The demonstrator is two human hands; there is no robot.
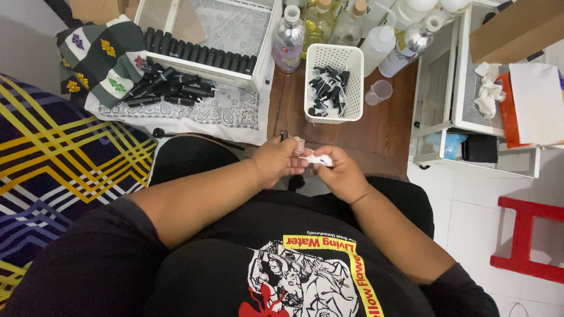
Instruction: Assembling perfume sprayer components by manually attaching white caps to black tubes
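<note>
My left hand [276,162] grips a small dark bottle [285,136] whose top pokes out above the fingers. My right hand [341,174] pinches a small white piece [319,159] against it, the two hands touching in front of my lap. A white slotted basket [335,58] with several black spray tops stands just beyond my hands on the wooden floor. A pile of small black bottles [170,88] lies on a white patterned cloth [229,117] at the left.
A white tray [202,61] holds a row of black bottles at the back. Clear and silver bottles [289,38] and a small measuring cup [379,92] stand behind the basket. A white wire shelf [464,105] is at right, a red stool [529,235] beside it.
</note>
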